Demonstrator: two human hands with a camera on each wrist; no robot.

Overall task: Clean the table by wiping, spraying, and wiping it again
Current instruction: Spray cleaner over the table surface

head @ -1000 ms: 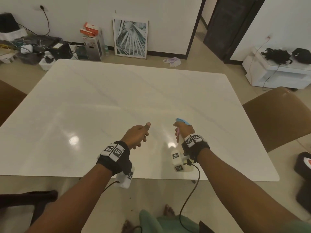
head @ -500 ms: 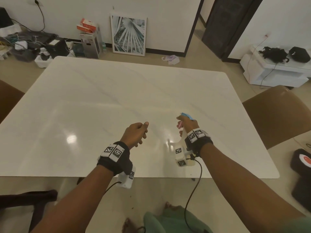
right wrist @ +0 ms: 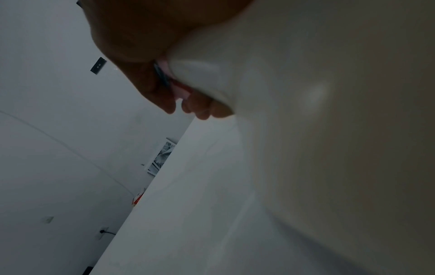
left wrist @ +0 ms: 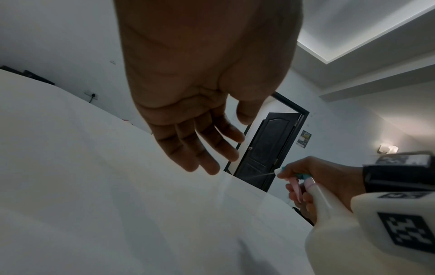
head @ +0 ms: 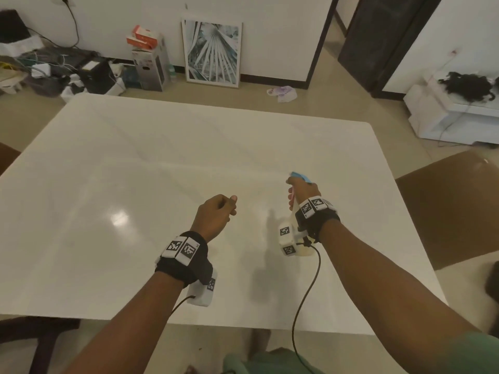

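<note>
The white marble table (head: 135, 171) fills the head view. My right hand (head: 301, 191) grips a white spray bottle by its neck, over the table's right half. The bottle's blue nozzle (head: 298, 176) points away to the left. In the left wrist view the spray bottle (left wrist: 329, 214) shows a pink trigger (left wrist: 295, 188) under my right hand's fingers (left wrist: 306, 202), and a thin jet (left wrist: 259, 175) leaves the nozzle. The bottle body (right wrist: 306, 93) fills the right wrist view. My left hand (head: 222, 210) hovers beside it, holding nothing, its fingers (left wrist: 207, 148) relaxed. No cloth is in view.
A brown chair (head: 453, 206) stands at the table's right side and another (head: 8, 157) at its left edge. Beyond the far edge are boxes (head: 147, 63), a framed picture (head: 212, 54), a rag on the floor (head: 282, 93), a dark door (head: 378, 36) and a white low cabinet (head: 453, 117).
My right hand has carried the spray bottle a little farther out over the table. The left hand has stayed almost in place, its thumb now tucked in.
</note>
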